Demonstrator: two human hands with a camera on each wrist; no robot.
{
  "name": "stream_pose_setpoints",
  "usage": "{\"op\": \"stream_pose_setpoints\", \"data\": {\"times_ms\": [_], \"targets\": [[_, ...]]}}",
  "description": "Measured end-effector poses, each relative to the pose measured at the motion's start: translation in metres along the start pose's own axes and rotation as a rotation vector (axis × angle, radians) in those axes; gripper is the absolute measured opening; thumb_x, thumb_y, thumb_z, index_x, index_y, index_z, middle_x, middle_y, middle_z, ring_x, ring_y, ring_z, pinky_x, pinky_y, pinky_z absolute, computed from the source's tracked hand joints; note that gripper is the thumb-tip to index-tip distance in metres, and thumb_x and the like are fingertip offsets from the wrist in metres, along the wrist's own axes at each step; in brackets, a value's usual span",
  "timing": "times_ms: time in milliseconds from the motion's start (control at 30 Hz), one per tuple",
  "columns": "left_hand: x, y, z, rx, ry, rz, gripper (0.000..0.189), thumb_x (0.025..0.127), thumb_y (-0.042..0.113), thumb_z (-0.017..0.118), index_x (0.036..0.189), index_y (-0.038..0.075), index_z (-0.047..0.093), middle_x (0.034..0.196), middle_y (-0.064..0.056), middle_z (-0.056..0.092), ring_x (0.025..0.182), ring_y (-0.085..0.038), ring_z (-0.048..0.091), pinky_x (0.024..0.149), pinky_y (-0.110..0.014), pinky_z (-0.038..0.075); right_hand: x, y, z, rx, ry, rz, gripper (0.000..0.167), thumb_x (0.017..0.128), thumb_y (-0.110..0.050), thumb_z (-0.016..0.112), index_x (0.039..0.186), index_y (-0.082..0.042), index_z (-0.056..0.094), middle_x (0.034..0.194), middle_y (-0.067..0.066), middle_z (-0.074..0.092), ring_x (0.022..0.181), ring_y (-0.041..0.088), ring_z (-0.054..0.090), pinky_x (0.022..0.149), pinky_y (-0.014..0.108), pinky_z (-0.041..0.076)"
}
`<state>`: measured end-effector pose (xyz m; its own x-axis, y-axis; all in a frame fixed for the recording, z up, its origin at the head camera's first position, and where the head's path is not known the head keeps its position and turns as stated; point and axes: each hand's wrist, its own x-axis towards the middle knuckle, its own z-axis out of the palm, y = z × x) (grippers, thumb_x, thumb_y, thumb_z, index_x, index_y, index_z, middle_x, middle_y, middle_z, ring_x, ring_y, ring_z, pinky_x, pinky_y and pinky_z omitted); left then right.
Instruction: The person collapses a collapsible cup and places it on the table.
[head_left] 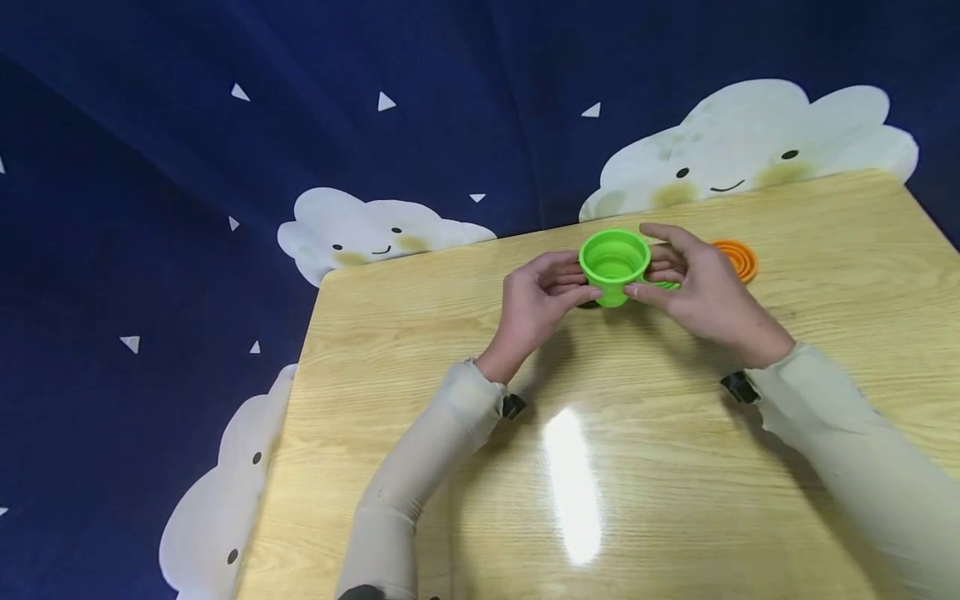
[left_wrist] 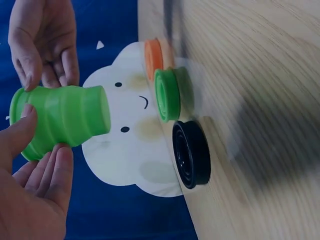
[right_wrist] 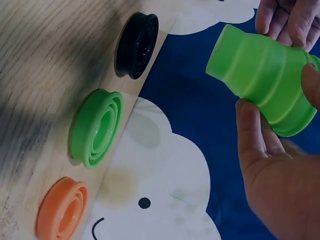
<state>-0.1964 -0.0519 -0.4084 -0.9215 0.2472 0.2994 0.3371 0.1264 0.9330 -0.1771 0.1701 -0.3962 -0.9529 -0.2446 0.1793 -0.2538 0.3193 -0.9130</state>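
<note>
A green collapsible cup (head_left: 613, 258), pulled out to its full ringed height, is held above the table between two hands. Its open mouth faces up toward the head camera. The left hand (head_left: 534, 302) grips one side, thumb near the rim and fingers along the ringed wall (left_wrist: 65, 117). From the opposite side the right hand (head_left: 708, 292) holds it between thumb and fingers, its index finger raised in the head view. Below lie three flattened cups: a black one (left_wrist: 192, 155), a second green one (right_wrist: 97, 130) and an orange one (head_left: 737, 260).
The flattened cups form a row near the far edge of the wooden table (head_left: 420, 333). Behind it hangs a dark blue cloth (head_left: 450, 100) with white smiling clouds and small triangles. A bright light reflection (head_left: 573, 483) shows on the tabletop between the forearms.
</note>
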Motion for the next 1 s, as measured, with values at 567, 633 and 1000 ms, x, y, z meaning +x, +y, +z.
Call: {"op": "stream_pose_setpoints", "data": {"times_ms": [567,633,1000], "targets": [[0.003,0.016,-0.037,1.063,-0.193,1.000,0.020,0.099,-0.003,0.060,0.113,0.003,0.074,0.123,-0.016,0.068,0.123,-0.028,0.060,0.115,-0.028,0.033,-0.009,-0.008,0.006,-0.406,0.057,-0.304,0.028,0.086,-0.020,0.083,0.108,-0.011,0.070,0.127,0.013,0.066,0.108,0.035,0.064,0.088,0.051,0.053],[0.003,0.017,-0.037,1.081,-0.198,1.020,0.018,0.100,-0.002,0.058,0.109,0.001,0.073,0.119,-0.015,0.070,0.120,-0.028,0.062,0.115,-0.029,0.033,-0.008,-0.009,0.007,-0.533,0.115,-0.496,0.026,0.089,-0.024,0.080,0.108,-0.007,0.072,0.133,0.018,0.061,0.114,0.040,0.060,0.091,0.058,0.051],[0.001,0.022,-0.034,1.164,-0.180,1.080,0.016,0.102,0.001,0.056,0.104,-0.001,0.071,0.114,-0.015,0.072,0.114,-0.027,0.065,0.111,-0.031,0.040,-0.005,-0.014,0.013,-0.825,0.254,-0.928,0.023,0.095,-0.018,0.056,0.094,0.002,0.068,0.095,0.019,0.066,0.084,0.039,0.064,0.067,0.051,0.058]]}}
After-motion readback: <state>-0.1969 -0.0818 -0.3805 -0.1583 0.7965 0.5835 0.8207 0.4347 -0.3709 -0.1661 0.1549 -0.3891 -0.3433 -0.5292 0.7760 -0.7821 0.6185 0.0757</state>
